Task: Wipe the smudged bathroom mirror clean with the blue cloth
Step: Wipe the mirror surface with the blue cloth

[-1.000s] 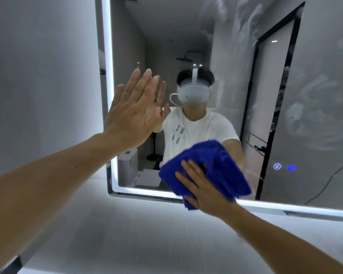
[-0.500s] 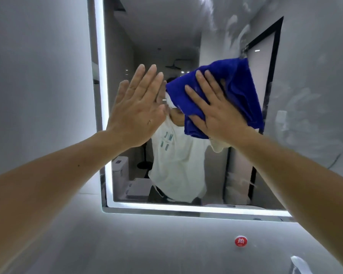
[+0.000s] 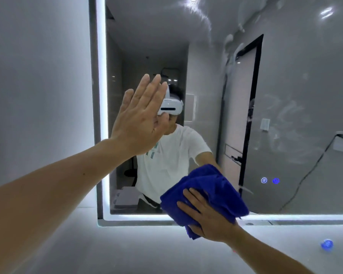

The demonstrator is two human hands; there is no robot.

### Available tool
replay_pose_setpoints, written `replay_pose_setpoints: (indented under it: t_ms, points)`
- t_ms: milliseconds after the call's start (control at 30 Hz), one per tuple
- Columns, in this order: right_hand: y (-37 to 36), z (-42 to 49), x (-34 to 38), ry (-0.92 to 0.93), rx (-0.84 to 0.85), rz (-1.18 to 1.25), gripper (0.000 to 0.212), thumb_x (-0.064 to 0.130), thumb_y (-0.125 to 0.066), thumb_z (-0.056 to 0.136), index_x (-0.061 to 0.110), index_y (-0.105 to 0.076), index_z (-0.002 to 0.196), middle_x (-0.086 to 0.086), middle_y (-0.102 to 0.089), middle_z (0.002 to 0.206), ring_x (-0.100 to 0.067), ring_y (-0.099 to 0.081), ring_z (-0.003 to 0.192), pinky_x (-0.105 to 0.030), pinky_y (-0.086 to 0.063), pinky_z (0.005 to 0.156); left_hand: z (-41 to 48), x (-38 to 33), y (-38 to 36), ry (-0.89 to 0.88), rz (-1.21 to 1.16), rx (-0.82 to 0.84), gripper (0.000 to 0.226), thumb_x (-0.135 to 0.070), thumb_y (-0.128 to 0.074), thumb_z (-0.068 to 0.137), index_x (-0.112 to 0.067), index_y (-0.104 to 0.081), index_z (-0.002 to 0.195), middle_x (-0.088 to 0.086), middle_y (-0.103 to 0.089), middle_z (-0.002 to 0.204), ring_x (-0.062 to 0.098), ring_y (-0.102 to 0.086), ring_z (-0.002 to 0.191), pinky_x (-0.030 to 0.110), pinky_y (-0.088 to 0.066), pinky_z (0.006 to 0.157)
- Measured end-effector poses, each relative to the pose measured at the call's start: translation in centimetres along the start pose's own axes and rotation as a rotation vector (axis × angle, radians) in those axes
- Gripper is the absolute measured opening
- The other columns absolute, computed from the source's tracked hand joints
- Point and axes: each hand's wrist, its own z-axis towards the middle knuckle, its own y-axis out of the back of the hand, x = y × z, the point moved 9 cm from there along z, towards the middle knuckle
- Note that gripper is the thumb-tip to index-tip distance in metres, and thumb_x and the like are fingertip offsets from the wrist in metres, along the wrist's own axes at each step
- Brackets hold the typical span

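The bathroom mirror point(image 3: 297, 80) fills the wall ahead, framed by a lit white strip, with whitish smears across its upper middle and right side. My left hand point(image 3: 141, 119) lies flat against the glass near the left edge, fingers straight and pointing up. My right hand point(image 3: 208, 216) presses the bunched blue cloth point(image 3: 216, 186) against the mirror's lower edge with straight, spread fingers. The cloth overlaps the lit bottom strip.
Two small lit touch icons point(image 3: 269, 180) glow on the glass at lower right. A blue round object point(image 3: 326, 244) sits on the pale wall below the mirror at right. A plain grey wall point(image 3: 38, 95) runs along the left.
My right hand has swept the cloth down from the upper middle of the mirror to its bottom edge. My left hand stays flat on the glass.
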Motion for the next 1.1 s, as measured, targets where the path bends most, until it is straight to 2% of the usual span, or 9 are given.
replay_pose_setpoints:
  t_ms: [100, 233, 333, 467, 567, 700, 833, 967, 1100]
  points:
    - [-1.7, -1.8, 1.0, 0.147, 0.136, -0.060, 0.053, 0.039, -0.018, 0.105, 0.019, -0.034, 0.151, -0.003, -0.027, 0.158, -0.027, -0.021, 0.147, -0.045, 0.004, 0.121, 0.3, -0.2, -0.1, -0.003, 0.042, 0.002, 0.064, -0.050, -0.028, 0.101, -0.021, -0.013, 0.156, 0.001, -0.005, 0.165, 0.021, 0.003, 0.152, 0.054, -0.010, 0.120]
    - [2.1, 1.2, -4.4, 0.198, 0.021, -0.113, 0.053, 0.038, -0.023, 0.104, 0.020, -0.027, 0.153, -0.003, -0.014, 0.161, -0.027, -0.008, 0.150, -0.044, 0.006, 0.121, 1.4, -0.3, 0.0, -0.021, 0.063, -0.033, 0.067, -0.048, -0.032, 0.101, -0.021, -0.005, 0.156, 0.000, -0.002, 0.164, 0.020, 0.004, 0.151, 0.054, -0.011, 0.120]
    - [7.6, 5.5, -12.2, 0.031, -0.123, -0.119, 0.060, 0.040, -0.036, 0.100, 0.015, -0.024, 0.153, -0.012, -0.011, 0.159, -0.033, -0.001, 0.148, -0.047, 0.007, 0.120, 2.4, -0.3, -0.6, 0.013, 0.109, 0.015, 0.065, -0.049, -0.021, 0.102, -0.019, 0.001, 0.155, 0.000, 0.006, 0.163, 0.020, 0.007, 0.151, 0.053, -0.011, 0.120]
    - [13.6, 10.4, -22.2, -0.222, -0.201, -0.061, 0.061, 0.045, -0.024, 0.102, 0.018, -0.015, 0.156, -0.011, 0.000, 0.162, -0.029, 0.005, 0.149, -0.040, 0.015, 0.118, 2.5, -1.4, 0.8, 0.050, 0.142, 0.002, 0.065, -0.048, -0.015, 0.100, -0.014, -0.013, 0.156, 0.004, -0.005, 0.165, 0.020, 0.004, 0.151, 0.049, -0.009, 0.122]
    - [15.5, 12.3, -25.9, -0.387, -0.218, -0.061, 0.064, 0.049, -0.019, 0.101, 0.019, -0.007, 0.156, -0.013, 0.004, 0.163, -0.030, 0.008, 0.150, -0.038, 0.018, 0.117, 2.4, -2.7, 2.6, 0.067, 0.112, -0.022, 0.073, -0.055, -0.007, 0.095, -0.013, -0.016, 0.155, 0.005, -0.008, 0.164, 0.020, 0.001, 0.151, 0.046, -0.005, 0.122]
    - [14.2, 12.0, -23.9, -0.395, -0.220, 0.013, 0.065, 0.046, -0.023, 0.103, 0.015, -0.005, 0.157, -0.015, 0.007, 0.162, -0.031, 0.011, 0.149, -0.044, 0.012, 0.119, 3.3, -3.6, 3.2, 0.133, 0.119, 0.021, 0.082, -0.060, -0.001, 0.088, -0.015, -0.010, 0.155, 0.002, 0.000, 0.164, 0.018, 0.008, 0.150, 0.039, 0.005, 0.122]
    - [12.0, 9.3, -19.5, -0.265, -0.220, 0.004, 0.062, 0.044, -0.022, 0.102, 0.013, -0.015, 0.156, -0.015, -0.004, 0.162, -0.033, 0.001, 0.150, -0.045, 0.011, 0.120, 4.9, -3.6, 3.9, 0.170, 0.123, 0.017, 0.069, -0.047, -0.013, 0.094, -0.018, -0.006, 0.156, -0.002, 0.005, 0.164, 0.013, 0.013, 0.149, 0.040, 0.004, 0.122]
    - [9.5, 6.8, -15.1, -0.163, -0.182, 0.055, 0.060, 0.041, -0.033, 0.101, 0.012, -0.027, 0.153, -0.015, -0.015, 0.160, -0.035, -0.012, 0.148, -0.047, -0.001, 0.120, 5.9, -3.6, 4.0, 0.137, 0.131, 0.031, 0.069, -0.042, -0.017, 0.093, -0.019, -0.006, 0.156, -0.003, 0.006, 0.164, 0.013, 0.013, 0.150, 0.043, 0.001, 0.122]
    - [9.8, 6.5, -15.4, -0.070, -0.148, 0.004, 0.059, 0.042, -0.032, 0.102, 0.018, -0.022, 0.155, -0.010, -0.011, 0.162, -0.030, -0.007, 0.150, -0.045, 0.002, 0.120, 6.4, -3.2, 3.8, 0.081, 0.122, 0.025, 0.072, -0.048, -0.010, 0.090, -0.018, -0.009, 0.155, -0.002, 0.000, 0.164, 0.014, 0.009, 0.150, 0.045, -0.003, 0.122]
